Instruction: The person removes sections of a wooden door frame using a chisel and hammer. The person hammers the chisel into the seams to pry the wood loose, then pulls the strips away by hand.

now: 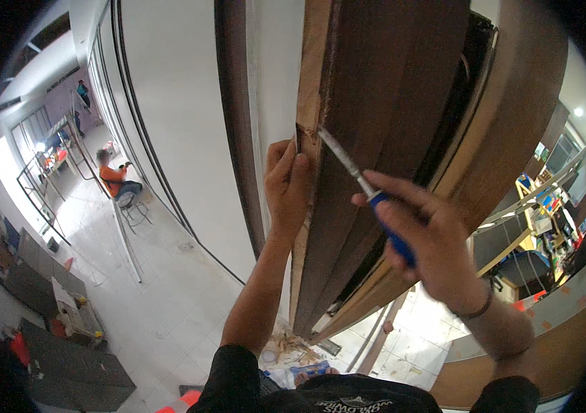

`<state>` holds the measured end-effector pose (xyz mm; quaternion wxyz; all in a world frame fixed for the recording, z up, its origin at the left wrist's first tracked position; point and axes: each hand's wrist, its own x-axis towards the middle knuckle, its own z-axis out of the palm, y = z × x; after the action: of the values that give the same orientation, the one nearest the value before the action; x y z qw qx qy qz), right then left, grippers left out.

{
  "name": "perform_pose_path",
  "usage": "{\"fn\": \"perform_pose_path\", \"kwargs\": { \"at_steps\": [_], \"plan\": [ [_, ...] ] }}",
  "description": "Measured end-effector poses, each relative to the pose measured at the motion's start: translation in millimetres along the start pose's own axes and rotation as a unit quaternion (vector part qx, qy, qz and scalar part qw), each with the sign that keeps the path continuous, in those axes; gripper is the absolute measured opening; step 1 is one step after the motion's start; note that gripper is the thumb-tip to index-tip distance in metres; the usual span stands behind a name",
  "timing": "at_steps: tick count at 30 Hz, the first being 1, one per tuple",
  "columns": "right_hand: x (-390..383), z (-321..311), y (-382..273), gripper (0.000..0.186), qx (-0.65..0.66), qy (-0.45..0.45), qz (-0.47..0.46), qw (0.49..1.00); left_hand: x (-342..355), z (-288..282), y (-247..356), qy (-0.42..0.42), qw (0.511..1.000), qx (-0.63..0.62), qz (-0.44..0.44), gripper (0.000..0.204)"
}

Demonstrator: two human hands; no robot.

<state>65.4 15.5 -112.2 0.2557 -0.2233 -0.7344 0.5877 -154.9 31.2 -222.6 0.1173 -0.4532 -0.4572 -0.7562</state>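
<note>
Here, a recess was being cut in the door edge (311,103): the chisel (369,196), gripped by its blue handle in the closed right hand (431,241), met the notch, beside which the left hand (287,182) was pressed, fingers curled. Controlled paring was judged next. Shavings (293,344) lay on the tiled floor (169,289) below the door; a seated person (115,180) was far left.

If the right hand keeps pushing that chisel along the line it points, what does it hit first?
The right hand aims the chisel up-left into the notch in the door's pale wooden edge. The tip looks already there, with the left hand's fingers just below, though depth is unclear.
</note>
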Motion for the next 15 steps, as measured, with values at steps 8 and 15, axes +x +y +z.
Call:
{"fn": "perform_pose_path", "kwargs": {
  "at_steps": [8, 15],
  "plan": [
    [9.8, 77.8, 81.8, 0.046, 0.138, 0.084, -0.112, 0.98, 0.7, 3.4, -11.6, -0.006, 0.998, 0.034, 0.056, 0.03],
    [62.3, 67.0, 143.0, 0.049, 0.368, -0.024, -0.128, 0.921, 0.0, -2.3, -19.7, -0.025, 0.982, 0.142, 0.124, 0.038]
  ]
}}
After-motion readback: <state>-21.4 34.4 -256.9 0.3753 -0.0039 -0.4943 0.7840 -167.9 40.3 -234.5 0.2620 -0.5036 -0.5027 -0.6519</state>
